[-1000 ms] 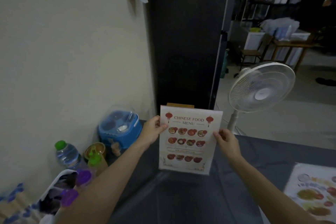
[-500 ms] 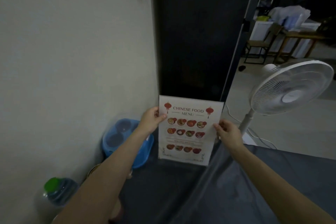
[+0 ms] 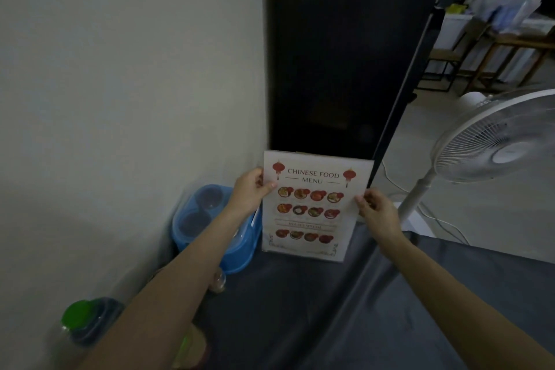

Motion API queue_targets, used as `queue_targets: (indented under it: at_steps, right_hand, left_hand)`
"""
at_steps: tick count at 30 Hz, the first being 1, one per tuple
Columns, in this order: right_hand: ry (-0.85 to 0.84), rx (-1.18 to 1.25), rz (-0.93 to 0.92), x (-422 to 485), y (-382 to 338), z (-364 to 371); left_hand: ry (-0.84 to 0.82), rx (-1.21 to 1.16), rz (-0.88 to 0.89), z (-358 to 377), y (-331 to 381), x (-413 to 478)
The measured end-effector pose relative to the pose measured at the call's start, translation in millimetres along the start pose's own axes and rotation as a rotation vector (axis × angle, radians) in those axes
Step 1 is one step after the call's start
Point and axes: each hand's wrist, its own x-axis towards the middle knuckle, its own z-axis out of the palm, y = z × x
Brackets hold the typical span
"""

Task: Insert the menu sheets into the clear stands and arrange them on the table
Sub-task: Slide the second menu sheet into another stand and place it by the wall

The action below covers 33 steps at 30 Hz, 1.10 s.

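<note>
Dim grey-clothed tabletop [image 3: 300, 309] meets a pale wall at left. Left hand [image 3: 250, 192] and right hand [image 3: 377, 212] each pinch a side edge of the white Chinese food menu sheet in its clear stand [image 3: 315, 207], upright at the far edge. Best lowered level and square, clear of the blue lidded plastic container [image 3: 210, 228] just left; a white pedestal fan [image 3: 495, 144] stands far right.

The camera has swung left and tipped further toward the wall since a second ago. The second menu sheet at the lower right has gone from view, and so have the purple-capped bottles at the lower left. The fan [image 3: 495, 141] has slid toward the right edge. The bottle [image 3: 87, 321] has dropped into the bottom left corner. The menu [image 3: 312, 207] now stands nearer the blue box [image 3: 210, 228].
</note>
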Motion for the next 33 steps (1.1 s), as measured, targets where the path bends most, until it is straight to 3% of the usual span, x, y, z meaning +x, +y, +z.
queue_targets:
  at_steps: [10,18,26,29,33]
  right_hand:
    - [0.007,-0.004,0.004,-2,-3,0]
    - [-0.032,-0.172,0.002,-19,3,-12]
    - [-0.095,-0.287,-0.046,-50,4,-21]
    - [-0.163,-0.351,-0.045,-70,8,-25]
    - [-0.219,-0.423,-0.042,-109,22,-43]
  left_hand:
    - [0.001,-0.016,-0.007,2,3,-1]
    - [0.012,0.011,-0.021,9,2,-15]
    - [0.181,0.145,-0.073,19,-6,-54]
    - [0.110,0.142,-0.029,41,-4,-89]
    - [-0.081,0.311,0.073,77,-3,-138]
